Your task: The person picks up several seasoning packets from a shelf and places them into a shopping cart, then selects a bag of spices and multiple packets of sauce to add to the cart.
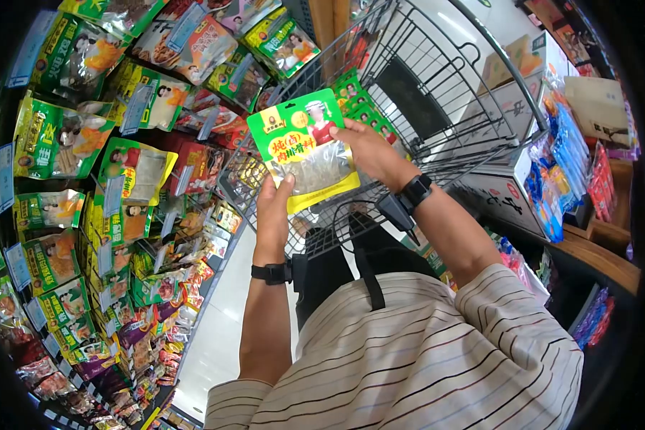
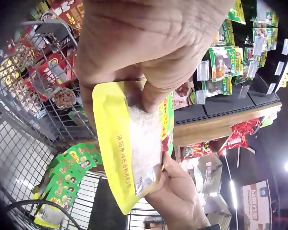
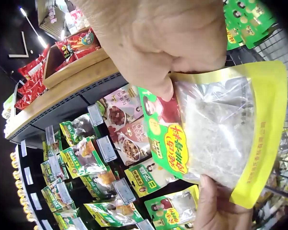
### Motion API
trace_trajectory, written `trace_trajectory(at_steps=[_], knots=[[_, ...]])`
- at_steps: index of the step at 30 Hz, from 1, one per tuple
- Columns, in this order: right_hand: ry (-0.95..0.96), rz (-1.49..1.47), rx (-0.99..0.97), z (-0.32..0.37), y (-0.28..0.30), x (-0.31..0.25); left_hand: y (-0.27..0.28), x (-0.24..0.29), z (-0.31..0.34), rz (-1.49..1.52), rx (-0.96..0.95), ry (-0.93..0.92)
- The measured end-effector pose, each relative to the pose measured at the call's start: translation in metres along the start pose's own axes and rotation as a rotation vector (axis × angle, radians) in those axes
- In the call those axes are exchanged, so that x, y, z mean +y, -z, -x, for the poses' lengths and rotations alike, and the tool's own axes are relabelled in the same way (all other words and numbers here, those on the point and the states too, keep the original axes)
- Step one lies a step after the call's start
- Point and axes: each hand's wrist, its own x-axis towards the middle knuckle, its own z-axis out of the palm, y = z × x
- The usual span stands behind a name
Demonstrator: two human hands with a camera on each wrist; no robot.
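Observation:
A green and yellow seasoning packet (image 1: 304, 154) with a clear window is held up over the near end of a wire shopping cart (image 1: 473, 143). My left hand (image 1: 271, 211) pinches its lower left edge, thumb on the front. At the upper right edge my right hand (image 1: 373, 152) grips it, thumb on the printed face. In the right wrist view the packet (image 3: 216, 129) shows pale contents through its window, with the right thumb at one edge and the left thumb at another. Several similar green packets (image 2: 67, 177) lie overlapped inside the cart.
Shelves of hanging seasoning packets (image 1: 64, 136) with price tags (image 1: 135, 107) fill the left side. White cartons (image 1: 491, 193) and blue bagged goods (image 1: 552, 186) stand to the right of the cart. A pale tiled floor (image 1: 218, 337) runs beside the shelves.

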Motion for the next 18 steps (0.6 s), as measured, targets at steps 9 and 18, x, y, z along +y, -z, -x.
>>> trace_trajectory(at_steps=[9, 18], knots=[[0.022, -0.016, -0.009, 0.006, 0.02, -0.003, -0.005, 0.01, -0.002, 0.028, -0.003, 0.019], [0.19, 0.086, 0.108, 0.047, -0.007, 0.015, 0.006, 0.007, 0.014, -0.264, 0.095, -0.061]])
